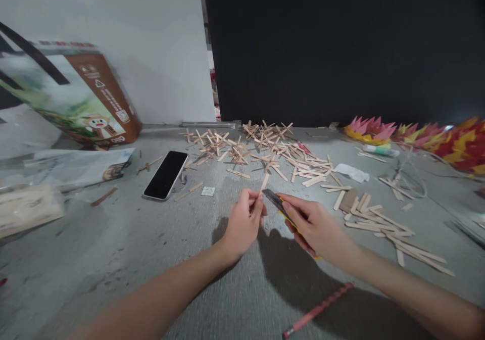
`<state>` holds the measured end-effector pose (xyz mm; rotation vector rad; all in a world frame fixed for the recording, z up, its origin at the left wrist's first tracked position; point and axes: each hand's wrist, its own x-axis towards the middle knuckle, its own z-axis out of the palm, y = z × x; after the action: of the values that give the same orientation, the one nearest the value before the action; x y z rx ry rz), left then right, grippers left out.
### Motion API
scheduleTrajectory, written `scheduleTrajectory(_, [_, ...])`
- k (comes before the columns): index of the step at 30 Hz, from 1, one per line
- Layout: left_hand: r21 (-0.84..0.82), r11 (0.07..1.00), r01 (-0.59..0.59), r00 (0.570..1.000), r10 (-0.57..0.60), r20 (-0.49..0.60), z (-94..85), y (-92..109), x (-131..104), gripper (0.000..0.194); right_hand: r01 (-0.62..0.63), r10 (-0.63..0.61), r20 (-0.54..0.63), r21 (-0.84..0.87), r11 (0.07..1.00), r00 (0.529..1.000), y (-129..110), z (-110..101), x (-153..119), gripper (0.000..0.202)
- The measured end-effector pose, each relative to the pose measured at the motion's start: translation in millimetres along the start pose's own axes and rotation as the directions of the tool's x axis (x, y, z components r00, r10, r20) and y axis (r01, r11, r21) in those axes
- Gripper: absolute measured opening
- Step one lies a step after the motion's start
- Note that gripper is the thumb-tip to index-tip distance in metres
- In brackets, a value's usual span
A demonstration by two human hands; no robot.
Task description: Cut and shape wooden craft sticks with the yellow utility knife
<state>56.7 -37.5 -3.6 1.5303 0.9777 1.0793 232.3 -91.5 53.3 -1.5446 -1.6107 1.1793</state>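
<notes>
Between the thumb and fingers of my left hand [244,224] a thin wooden craft stick [265,181] is pinched, its far end pointing up and away. My right hand [312,229] is wrapped round a yellow utility knife [282,208] with a dark blade. The blade's tip lies against or very close to the stick, just beyond my left fingertips; whether it cuts in I cannot tell. Beyond my hands lie crossed craft sticks [217,143] in a heap. Loose straight craft sticks [394,229] are scattered to the right of my right hand.
A phone [165,175] lies left of my hands, a pink pencil [320,309] in front. On the left stand a printed bag [87,97] and plastic packets [79,165]. Pink and yellow paper flowers [369,129], a glue stick [381,151] and a cable [417,193] are at right.
</notes>
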Motion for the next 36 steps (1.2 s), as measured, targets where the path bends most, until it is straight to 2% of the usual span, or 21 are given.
scheduleTrajectory(4, [0.000, 1.000, 0.012, 1.000, -0.012, 0.003, 0.3, 1.0, 0.6, 0.028, 0.147, -0.176, -0.090, -0.264, 0.953, 0.980, 5.0, 1.5, 0.5, 0.044])
scheduleTrajectory(7, [0.010, 1.000, 0.020, 1.000, -0.020, -0.002, 0.7, 2.0, 0.8, 0.028, 0.181, -0.215, -0.075, -0.314, 0.932, 0.974, 7.8, 3.4, 0.1, 0.042])
scheduleTrajectory(10, [-0.007, 1.000, 0.029, 1.000, -0.029, -0.002, 1.5, 2.3, 0.7, 0.028, 0.178, -0.210, -0.071, -0.310, 0.934, 0.975, 6.8, 4.7, -0.6, 0.042])
scheduleTrajectory(12, [-0.043, 0.999, 0.033, 0.999, -0.033, 0.001, 1.9, 1.7, 0.9, 0.028, 0.144, -0.162, -0.054, -0.249, 0.958, 0.985, 4.0, 4.4, -0.5, 0.041])
scheduleTrajectory(17, [-0.227, 0.972, 0.051, 0.998, -0.040, 0.052, 0.3, -2.0, 5.5, 0.027, -0.039, 0.031, 0.071, 0.100, 0.994, 0.997, -4.7, -1.5, 3.7, 0.048])
scheduleTrajectory(20, [-0.321, 0.945, 0.057, 0.998, -0.045, 0.044, -1.5, -3.6, 9.7, 0.028, -0.066, 0.053, 0.062, 0.227, 0.972, 0.997, -5.7, -4.6, 7.1, 0.051])
scheduleTrajectory(23, [-0.341, 0.938, 0.064, 0.998, -0.063, 0.013, -2.1, -3.6, 11.3, 0.029, -0.017, 0.016, 0.006, 0.177, 0.984, 1.000, -2.7, -3.9, 7.9, 0.053])
scheduleTrajectory(31, [-0.285, 0.957, 0.054, 0.998, -0.044, 0.041, -0.4, 0.6, 6.6, 0.033, 0.054, -0.056, -0.049, -0.042, 0.998, 0.997, 1.1, 0.1, 4.1, 0.049])
scheduleTrajectory(36, [-0.236, 0.971, 0.024, 1.000, -0.019, 0.024, -0.5, 1.4, 5.9, 0.034, 0.072, -0.079, -0.069, -0.095, 0.993, 0.995, 0.8, -0.7, 4.3, 0.046])
